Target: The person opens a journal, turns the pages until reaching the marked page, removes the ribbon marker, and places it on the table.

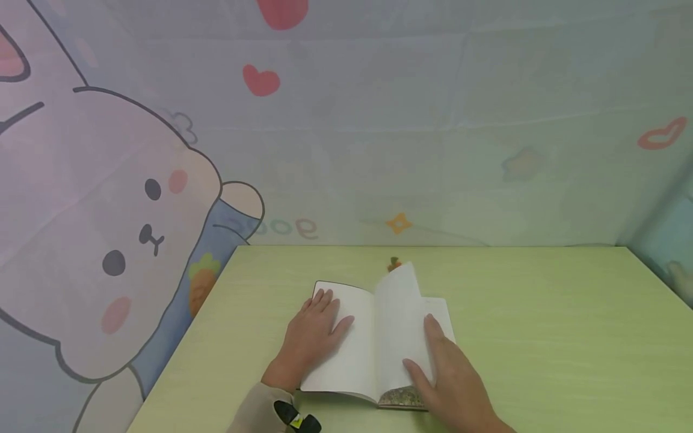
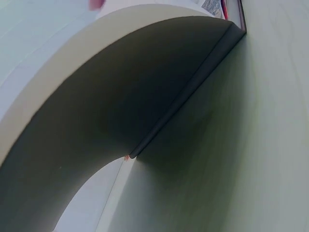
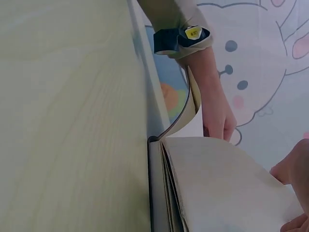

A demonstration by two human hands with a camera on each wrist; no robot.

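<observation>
An open book (image 1: 357,361) with blank white pages lies on the table, its dark cover edge showing along the side. On the left page rests my left hand (image 1: 315,335), palm down with fingers spread. A single page (image 1: 397,325) stands partly lifted on the right half, its top corner raised. My right hand (image 1: 455,376) pinches this page near its outer edge, thumb on the face toward the spine and fingers on the other side. Below it a printed picture (image 1: 400,397) peeks out. From the left wrist, the curved cover (image 2: 120,87) rises off the table.
The light green table (image 1: 557,337) extends to both sides of the book. A cloth backdrop (image 1: 368,156) with a printed rabbit and hearts hangs behind it. A dark band (image 1: 295,418) with a yellow label sits on the left wrist over a beige sleeve (image 1: 254,412).
</observation>
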